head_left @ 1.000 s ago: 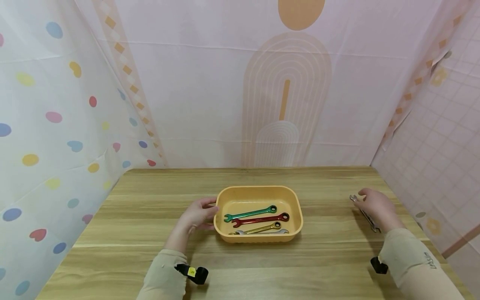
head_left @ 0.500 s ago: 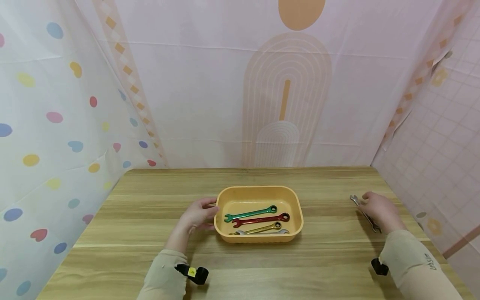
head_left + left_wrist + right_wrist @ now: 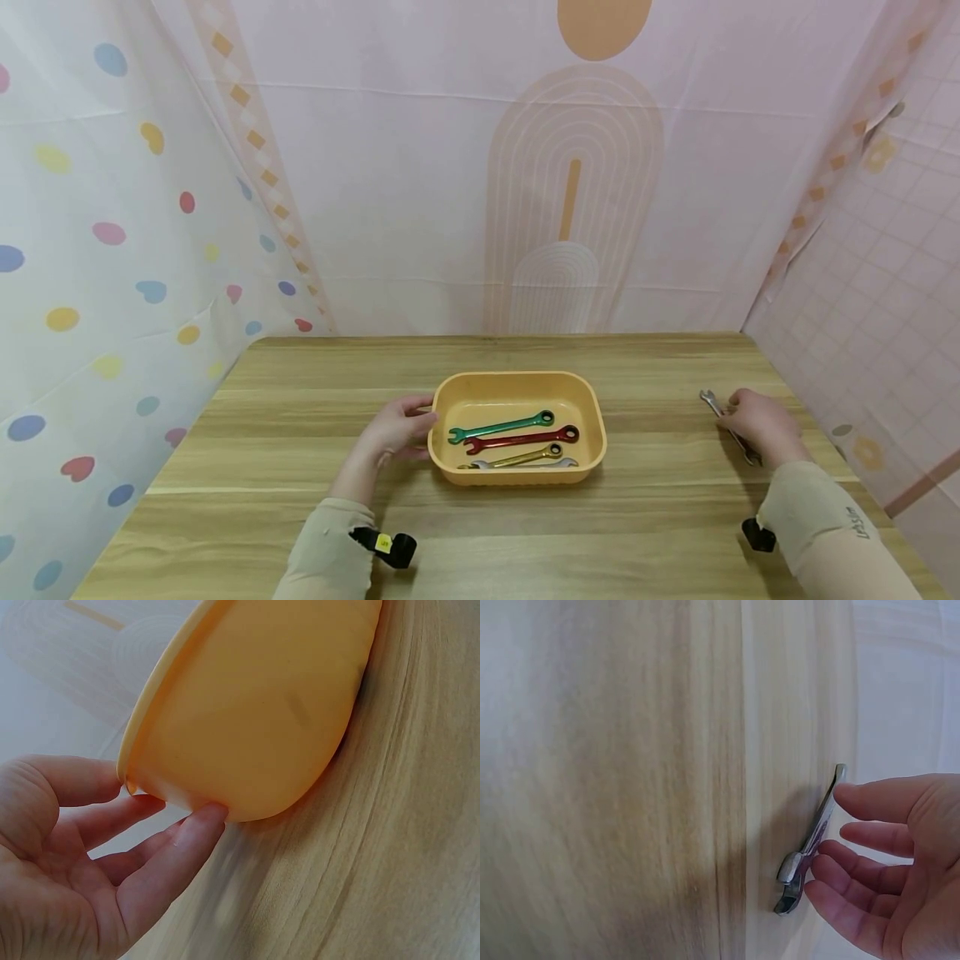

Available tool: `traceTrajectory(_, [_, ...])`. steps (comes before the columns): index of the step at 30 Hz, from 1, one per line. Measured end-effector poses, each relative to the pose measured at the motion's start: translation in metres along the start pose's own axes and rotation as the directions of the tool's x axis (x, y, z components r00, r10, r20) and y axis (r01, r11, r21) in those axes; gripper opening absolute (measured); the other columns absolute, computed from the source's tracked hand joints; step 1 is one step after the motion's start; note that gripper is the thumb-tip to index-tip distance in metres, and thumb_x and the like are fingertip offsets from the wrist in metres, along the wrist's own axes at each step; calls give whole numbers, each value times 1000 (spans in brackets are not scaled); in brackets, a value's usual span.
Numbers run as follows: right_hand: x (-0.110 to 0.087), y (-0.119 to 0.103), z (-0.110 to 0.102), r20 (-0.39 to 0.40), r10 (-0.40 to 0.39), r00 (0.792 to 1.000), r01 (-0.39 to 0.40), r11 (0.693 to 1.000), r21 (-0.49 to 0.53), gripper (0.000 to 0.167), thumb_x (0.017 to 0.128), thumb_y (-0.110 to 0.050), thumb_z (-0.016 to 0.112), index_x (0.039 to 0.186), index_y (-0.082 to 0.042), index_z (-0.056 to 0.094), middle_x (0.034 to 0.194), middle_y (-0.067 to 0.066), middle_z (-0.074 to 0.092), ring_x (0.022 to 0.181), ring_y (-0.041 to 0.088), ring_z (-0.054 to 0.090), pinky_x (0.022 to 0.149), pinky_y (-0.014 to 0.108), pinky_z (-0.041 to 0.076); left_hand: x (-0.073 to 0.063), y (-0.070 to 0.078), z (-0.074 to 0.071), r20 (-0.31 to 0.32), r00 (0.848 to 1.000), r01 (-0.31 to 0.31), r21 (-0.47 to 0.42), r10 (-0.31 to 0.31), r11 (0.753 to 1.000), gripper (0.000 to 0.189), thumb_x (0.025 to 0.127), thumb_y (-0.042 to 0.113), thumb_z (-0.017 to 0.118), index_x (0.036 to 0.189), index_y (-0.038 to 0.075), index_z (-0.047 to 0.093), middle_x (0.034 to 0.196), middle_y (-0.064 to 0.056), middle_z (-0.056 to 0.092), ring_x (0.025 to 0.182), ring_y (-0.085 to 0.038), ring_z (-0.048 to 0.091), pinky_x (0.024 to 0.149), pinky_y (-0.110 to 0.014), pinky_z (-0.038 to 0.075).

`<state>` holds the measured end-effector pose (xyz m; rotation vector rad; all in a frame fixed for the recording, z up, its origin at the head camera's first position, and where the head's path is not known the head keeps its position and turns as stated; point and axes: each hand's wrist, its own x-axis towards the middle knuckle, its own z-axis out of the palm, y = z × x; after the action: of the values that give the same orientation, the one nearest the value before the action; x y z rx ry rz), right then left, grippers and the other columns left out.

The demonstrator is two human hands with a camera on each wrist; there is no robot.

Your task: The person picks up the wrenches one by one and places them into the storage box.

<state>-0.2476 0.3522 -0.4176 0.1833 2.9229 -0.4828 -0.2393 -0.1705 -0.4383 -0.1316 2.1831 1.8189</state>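
Note:
My left hand [image 3: 397,429] holds the left end of a yellow plastic tub [image 3: 517,478], thumb over the rim and fingers against the outer wall. In the left wrist view those fingers [image 3: 176,859] press the tub's wall [image 3: 247,712]. A green wrench [image 3: 498,428], a red wrench [image 3: 525,439] and a gold wrench [image 3: 525,457] lie inside, with silver wrench ends at the front, mostly hidden by the wall. At the right, a silver open-end wrench [image 3: 742,445] lies slantwise on the table. My right hand [image 3: 767,427] is at its shaft, thumb and loosely bent fingers right beside it.
Wood-grain table [image 3: 637,533] under everything. Patterned cloth hangs behind it [image 3: 405,208] and along both sides. Each forearm carries a dark wrist camera; the left one [image 3: 403,551] stands close to the tabletop.
My right hand has slid slightly right and back along the silver wrench, its fingers drawing closer together. The wrench, the tub and my left hand stay put.

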Motion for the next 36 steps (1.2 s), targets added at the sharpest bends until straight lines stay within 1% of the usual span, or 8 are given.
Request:
traceTrajectory(2, [1, 0, 0, 8, 5, 1000, -5, 1000, 6, 46, 89, -24, 66, 115, 12, 54, 107, 32, 59, 84, 41, 58, 67, 56, 47, 0, 0, 0, 2, 1000, -3, 0, 3, 1000, 46, 100, 6, 55, 144, -3, 45, 128, -26, 52, 101, -32, 64, 66, -40, 59])
traceTrajectory(6, [1, 0, 1, 26, 15, 1000, -16, 1000, 23, 36, 91, -20, 64, 109, 10, 57, 88, 21, 61, 72, 31, 57, 63, 49, 46, 1, 0, 0, 4, 1000, -6, 3, 6, 1000, 46, 100, 5, 55, 144, -4, 45, 129, -27, 51, 102, -33, 64, 66, -41, 59])
traceTrajectory(8, [0, -1, 1, 32, 21, 999, -21, 999, 30, 31, 92, -19, 63, 106, 8, 57, 82, 16, 60, 68, 28, 57, 61, 46, 45, 0, 0, 0, 3, 1000, -5, 1, 5, 1000, 46, 100, 5, 55, 144, -4, 44, 130, -28, 50, 102, -34, 64, 67, -41, 59])
traceTrajectory(12, [-1, -2, 2, 35, 30, 999, -31, 999, 44, 24, 92, -16, 62, 101, 6, 58, 77, 14, 59, 64, 26, 57, 59, 44, 44, 0, 0, 0, 0, 1000, -1, 2, 1, 1000, 47, 100, 5, 55, 145, -4, 44, 131, -29, 49, 103, -34, 64, 68, -42, 59])
traceTrajectory(16, [-1, -2, 2, 43, 40, 998, -42, 998, 51, 22, 91, -13, 60, 101, 6, 58, 78, 15, 59, 65, 27, 57, 59, 44, 44, 0, 0, 0, 1, 1000, -3, 6, 3, 1000, 47, 100, 5, 55, 145, -4, 43, 131, -29, 49, 103, -35, 64, 68, -42, 59])
traceTrajectory(21, [2, -2, 3, 51, 55, 997, -58, 997, 54, 27, 91, -13, 60, 107, 8, 57, 83, 18, 59, 68, 28, 56, 61, 44, 44, 0, 0, 0, 1, 1000, 1, 5, -1, 1000, 47, 100, 6, 55, 145, -3, 44, 131, -29, 48, 104, -36, 63, 68, -41, 59])
traceTrajectory(28, [4, -4, 4, 39, 59, 998, -61, 996, 62, 23, 89, -11, 59, 104, 6, 59, 82, 16, 59, 66, 27, 55, 60, 44, 44, 0, 0, -1, 0, 1000, 4, 4, -4, 1000, 47, 100, 6, 55, 145, -3, 44, 131, -28, 48, 106, -36, 63, 67, -41, 59])
traceTrajectory(36, [4, -4, 4, 37, 50, 998, -52, 997, 61, 20, 89, -9, 58, 102, 6, 61, 77, 13, 58, 62, 25, 55, 58, 41, 44, -1, 0, -1, -2, 1000, -7, 9, 7, 1000, 45, 100, 5, 54, 144, -4, 45, 129, -28, 49, 101, -34, 64, 67, -41, 59])
